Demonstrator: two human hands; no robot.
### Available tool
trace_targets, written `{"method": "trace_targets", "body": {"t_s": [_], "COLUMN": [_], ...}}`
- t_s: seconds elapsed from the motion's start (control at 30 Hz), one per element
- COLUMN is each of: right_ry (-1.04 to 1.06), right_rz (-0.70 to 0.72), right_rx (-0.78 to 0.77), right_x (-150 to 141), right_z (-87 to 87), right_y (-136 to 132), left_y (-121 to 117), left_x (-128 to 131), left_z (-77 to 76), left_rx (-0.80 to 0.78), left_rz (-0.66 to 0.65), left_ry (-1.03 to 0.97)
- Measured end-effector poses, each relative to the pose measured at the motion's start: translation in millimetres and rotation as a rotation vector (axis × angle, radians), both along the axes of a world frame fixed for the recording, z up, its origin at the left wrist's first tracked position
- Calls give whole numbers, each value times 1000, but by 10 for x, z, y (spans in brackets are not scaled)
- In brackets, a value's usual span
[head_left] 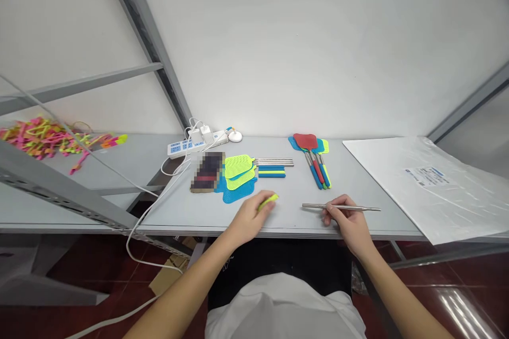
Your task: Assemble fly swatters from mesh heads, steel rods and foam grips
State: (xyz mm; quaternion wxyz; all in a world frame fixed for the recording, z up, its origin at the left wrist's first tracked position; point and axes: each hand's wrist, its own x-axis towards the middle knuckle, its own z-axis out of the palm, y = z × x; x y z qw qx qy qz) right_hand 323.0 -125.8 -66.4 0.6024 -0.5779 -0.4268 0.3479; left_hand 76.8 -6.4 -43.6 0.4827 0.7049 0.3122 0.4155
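Your left hand grips a yellow-green piece below centre, mostly hidden by your fingers; your right hand has its grip closed on a metal rod, lower right of centre. Past them on the desk lie mesh swatter heads and whole swatters. A white package fills the right, cut off, its label unreadable. Left of centre, a pixelated object defies identification.
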Motion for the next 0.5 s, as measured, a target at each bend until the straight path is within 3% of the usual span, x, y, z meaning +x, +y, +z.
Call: {"method": "trace_targets", "body": {"t_s": [0.1,0.17,0.37,0.5], "right_ry": [2,15,71,113], "right_rz": [48,103,304,349], "right_rx": [29,37,16,6], "right_x": [-9,-36,-80,-42], "right_z": [14,26,43,37], "right_y": [3,13,23,23], "left_y": [-63,-80,-44,-21], "left_x": [-1,-4,-18,-14], "left_z": [84,111,122,130], "left_rx": [119,184,279,296], "left_rz": [-236,-327,-424,-442], "left_ry": [216,326,493,539]}}
